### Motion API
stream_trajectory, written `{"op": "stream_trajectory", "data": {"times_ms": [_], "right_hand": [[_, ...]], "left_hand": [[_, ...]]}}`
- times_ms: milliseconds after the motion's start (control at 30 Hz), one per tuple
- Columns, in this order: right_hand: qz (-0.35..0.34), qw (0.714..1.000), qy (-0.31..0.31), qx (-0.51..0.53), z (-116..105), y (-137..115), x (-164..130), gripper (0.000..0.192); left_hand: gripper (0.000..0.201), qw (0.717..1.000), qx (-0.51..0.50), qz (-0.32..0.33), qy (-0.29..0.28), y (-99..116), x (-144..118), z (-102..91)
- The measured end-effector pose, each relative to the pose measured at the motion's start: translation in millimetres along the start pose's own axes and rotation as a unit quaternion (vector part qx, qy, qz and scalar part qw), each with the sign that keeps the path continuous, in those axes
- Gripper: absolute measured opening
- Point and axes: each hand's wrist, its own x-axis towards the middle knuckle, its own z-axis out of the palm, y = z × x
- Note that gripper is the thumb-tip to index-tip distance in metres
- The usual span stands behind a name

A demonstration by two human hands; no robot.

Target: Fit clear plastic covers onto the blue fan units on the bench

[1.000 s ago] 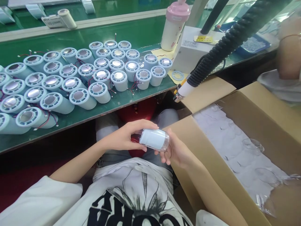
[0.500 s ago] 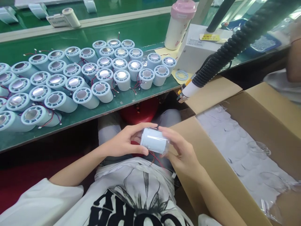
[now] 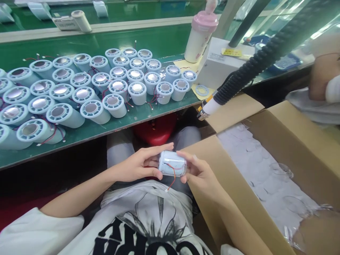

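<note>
Both my hands hold one pale blue cylinder (image 3: 172, 163) over my lap, below the table edge. My left hand (image 3: 138, 164) grips its left end, thumb underneath and fingers over the top. My right hand (image 3: 198, 173) pinches its right end, which carries a clear cap. A thin red wire (image 3: 172, 179) hangs from the cylinder. Several similar pale blue cylinders (image 3: 111, 102) with shiny round tops and red wires stand packed together on the green table (image 3: 148, 113).
An open cardboard box (image 3: 297, 141) at my right holds clear plastic caps (image 3: 281, 169) on white sheets. A black corrugated hose (image 3: 255, 63) with a nozzle hangs above its flap. A pink-lidded bottle (image 3: 199, 35) and white unit (image 3: 223, 63) stand behind. Another person's arm (image 3: 321, 76) is far right.
The cylinder has turned in my hands so its red wire now hangs below it. My right fingers shifted from over its top to its end. The view moved slightly.
</note>
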Motion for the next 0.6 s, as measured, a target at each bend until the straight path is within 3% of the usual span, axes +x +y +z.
{"op": "stream_trajectory", "data": {"times_ms": [167,433,600], "right_hand": [[0.026,0.998,0.024,0.042,-1,-3,0,0.056],[0.074,0.996,0.015,0.043,-1,-3,0,0.05],[0.083,0.996,0.004,0.036,14,6,5,0.06]], "left_hand": [[0.073,0.999,0.022,0.029,-0.011,6,7,-0.7],[0.074,0.999,-0.035,-0.026,-0.023,-4,7,-5.6],[0.07,0.996,-0.068,-0.056,-0.012,-16,-1,-9.9]]}}
